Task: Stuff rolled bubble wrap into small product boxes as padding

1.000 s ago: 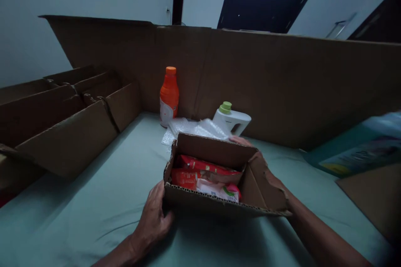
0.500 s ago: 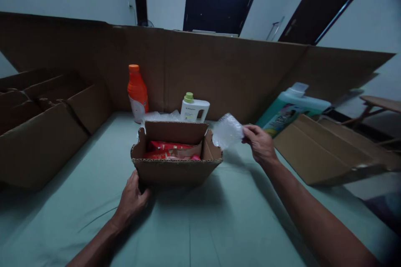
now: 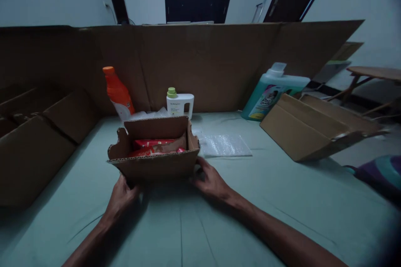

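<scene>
An open cardboard box (image 3: 153, 169) is held at its lower corners by two hands: the left end is gripped by the left hand (image 3: 123, 197), and the right end is gripped by the right hand (image 3: 212, 180), its fingers curled at the corner. The weight is probably shared this way so that the box is kept level; whether it is lifted off the pale green cloth (image 3: 175, 233) cannot be told. Red packets (image 3: 154, 142) are packed inside the box, apparently kept together by its walls; at least two can be made out, but the full count is hidden. Three bottles are counted: one orange bottle (image 3: 118, 91) is placed behind the box to the left, one white bottle (image 3: 179, 105) directly behind it, and one teal bottle (image 3: 261, 98) well to the right and farther back. All are set near one cardboard screen (image 3: 203, 60), perhaps so that room is left around the box. One clear sheet (image 3: 227, 146) is laid flat just right of the box; more bubble wrap (image 3: 150, 114) is bunched behind it, its pieces uncountable. One tilted carton (image 3: 300, 129) is seen far right of the box, and one divided carton (image 3: 37, 154) well to its left.
</scene>
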A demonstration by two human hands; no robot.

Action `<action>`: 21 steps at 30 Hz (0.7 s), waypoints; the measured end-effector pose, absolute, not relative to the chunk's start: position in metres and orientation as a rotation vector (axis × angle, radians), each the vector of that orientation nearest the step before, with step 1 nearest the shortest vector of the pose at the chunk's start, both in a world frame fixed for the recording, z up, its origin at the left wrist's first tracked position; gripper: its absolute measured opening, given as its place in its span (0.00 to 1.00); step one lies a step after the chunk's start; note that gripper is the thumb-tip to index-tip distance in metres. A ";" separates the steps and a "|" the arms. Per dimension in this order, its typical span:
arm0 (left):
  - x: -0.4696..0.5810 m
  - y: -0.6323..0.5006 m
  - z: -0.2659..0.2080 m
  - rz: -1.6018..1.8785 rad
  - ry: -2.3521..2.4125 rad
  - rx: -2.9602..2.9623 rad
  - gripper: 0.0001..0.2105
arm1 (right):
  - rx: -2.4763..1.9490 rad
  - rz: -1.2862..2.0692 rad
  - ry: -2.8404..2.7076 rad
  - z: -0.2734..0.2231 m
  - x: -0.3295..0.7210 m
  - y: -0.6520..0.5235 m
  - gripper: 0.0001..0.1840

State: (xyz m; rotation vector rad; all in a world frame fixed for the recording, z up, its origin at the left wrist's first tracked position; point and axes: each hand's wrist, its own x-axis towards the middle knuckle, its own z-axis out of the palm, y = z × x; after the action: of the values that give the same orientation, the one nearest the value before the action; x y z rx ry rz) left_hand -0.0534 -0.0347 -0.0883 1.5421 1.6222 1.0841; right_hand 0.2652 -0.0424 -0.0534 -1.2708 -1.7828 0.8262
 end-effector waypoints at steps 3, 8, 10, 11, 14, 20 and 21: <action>-0.052 -0.013 -0.083 1.140 1.623 1.563 0.27 | -1.218 0.747 -1.907 -0.055 0.256 -0.016 0.33; -0.047 0.007 -0.085 1.221 1.694 1.606 0.18 | -1.422 0.151 -2.186 -0.060 0.309 0.000 0.29; -0.046 0.006 -0.090 1.216 1.726 1.599 0.15 | -1.537 0.031 -2.166 -0.067 0.337 -0.001 0.24; -0.046 0.006 -0.091 1.215 1.735 1.594 0.14 | -1.586 -0.033 -2.163 -0.070 0.347 -0.003 0.20; -0.045 0.003 -0.093 1.217 1.733 1.586 0.14 | -1.617 -0.154 -2.196 -0.073 0.360 -0.014 0.14; -0.043 -0.031 -0.080 1.373 1.720 1.478 0.31 | -1.153 0.163 -2.418 -0.059 0.287 -0.075 0.11; -0.044 -0.042 -0.077 1.385 1.753 1.463 0.32 | -1.094 0.234 -2.442 -0.056 0.269 -0.085 0.10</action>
State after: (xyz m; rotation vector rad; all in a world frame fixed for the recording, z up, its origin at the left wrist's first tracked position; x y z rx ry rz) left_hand -0.0437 -0.0423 -0.0773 1.4634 1.7528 1.3849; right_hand 0.2685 -0.0853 -0.0565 -1.0938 -2.4416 0.2335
